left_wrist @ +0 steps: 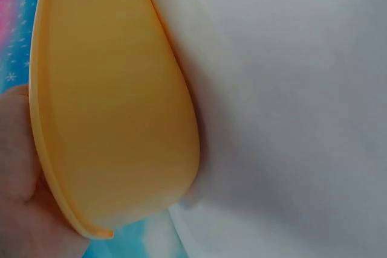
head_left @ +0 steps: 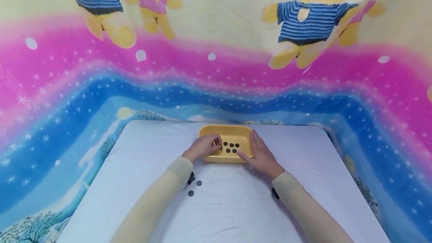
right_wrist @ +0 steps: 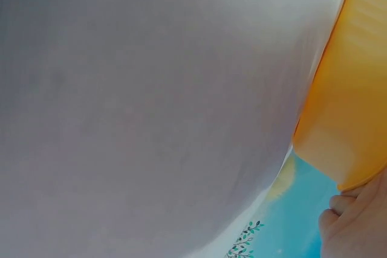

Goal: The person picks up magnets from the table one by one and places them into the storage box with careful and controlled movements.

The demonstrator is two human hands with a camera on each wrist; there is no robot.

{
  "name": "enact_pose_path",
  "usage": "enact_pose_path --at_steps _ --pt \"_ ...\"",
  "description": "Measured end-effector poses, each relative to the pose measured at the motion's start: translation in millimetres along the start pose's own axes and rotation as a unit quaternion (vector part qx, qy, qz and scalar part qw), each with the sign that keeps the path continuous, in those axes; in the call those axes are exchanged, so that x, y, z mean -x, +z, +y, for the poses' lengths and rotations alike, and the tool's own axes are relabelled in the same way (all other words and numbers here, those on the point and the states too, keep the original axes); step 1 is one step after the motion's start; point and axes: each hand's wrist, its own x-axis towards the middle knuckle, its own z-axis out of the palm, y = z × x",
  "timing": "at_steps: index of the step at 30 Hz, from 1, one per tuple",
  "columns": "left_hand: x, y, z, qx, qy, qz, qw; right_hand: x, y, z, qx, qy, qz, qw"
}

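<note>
Nearest, 2 loose discs (head_left: pixel 191 193), dark and flat, lie on the white table (head_left: pixel 236 205) close to the left sleeve (head_left: pixel 158 194). Farther on, near the table's far edge, sits the yellow tray (head_left: pixel 222 159). The left hand (head_left: pixel 204 146) reaches over its left side, thumb and forefinger pinching 1 small disc (head_left: pixel 221 147) inside. The right hand (head_left: pixel 262 157) rests against the right end — fingers straight, thumb spread over the near corner. Between the hands, 5 dark discs (head_left: pixel 231 145) lie on the tray floor — 3 behind 2. Beyond hangs bear-printed cloth (head_left: pixel 216 70).
</note>
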Motion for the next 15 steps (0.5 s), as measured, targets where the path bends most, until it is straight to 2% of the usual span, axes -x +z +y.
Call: enact_pose_path --at_steps 6,15 --pt "-5.7 4.8 -0.1 -0.015 -0.015 -0.001 0.9998 -0.6 0.1 0.3 -0.005 -0.004 -0.001 1.0" --pt "-11.6 11.7 -0.6 -0.062 -0.026 -0.001 0.9977 1.2 -1.2 -0.9 -0.001 0.0 0.005 1.0"
